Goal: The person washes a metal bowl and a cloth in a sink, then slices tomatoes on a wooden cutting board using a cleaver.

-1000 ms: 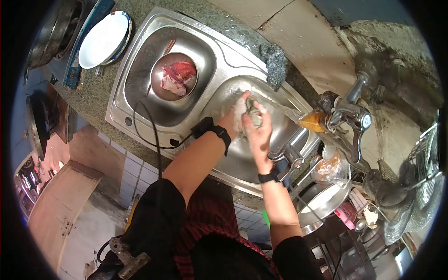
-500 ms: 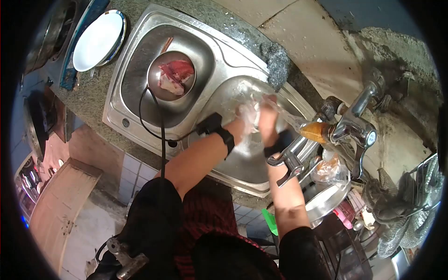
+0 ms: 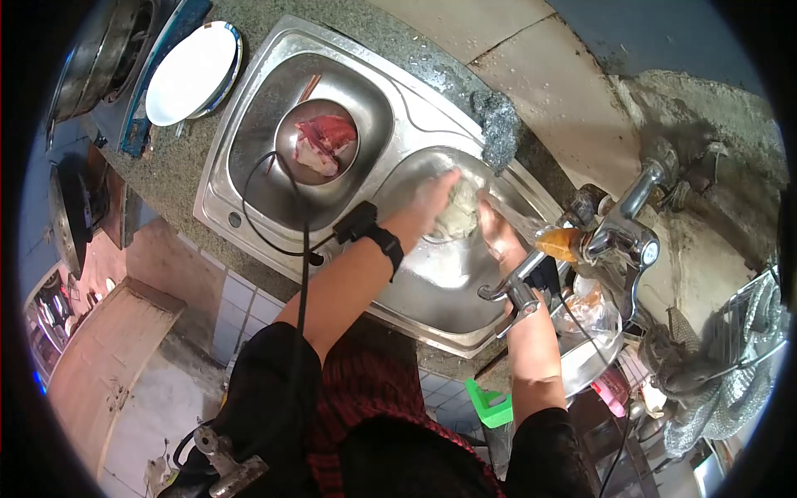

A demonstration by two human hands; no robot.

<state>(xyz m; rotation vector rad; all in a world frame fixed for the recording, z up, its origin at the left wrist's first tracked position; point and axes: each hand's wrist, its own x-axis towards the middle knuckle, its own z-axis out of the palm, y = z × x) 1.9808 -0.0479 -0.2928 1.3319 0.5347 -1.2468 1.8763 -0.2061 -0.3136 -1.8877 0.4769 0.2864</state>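
In the right basin of a steel double sink sits a pale, whitish-green crumpled mass; its kind is not clear. My left hand is on its left side, fingers stretched out, slightly blurred. On the opposite side my right hand has its fingers extended towards the mass, close to the water stream under the tap. I cannot tell whether either hand touches the mass. A steel bowl in the left basin contains a piece of red raw meat.
A chrome tap with an orange-brown nozzle reaches over the right basin. A grey scouring pad lies on the back rim. White bowls stand on the left counter. A black cable crosses the left basin's front.
Both hands have moved apart from their close position under the water. The pale mass now shows between them. The view has shifted slightly.
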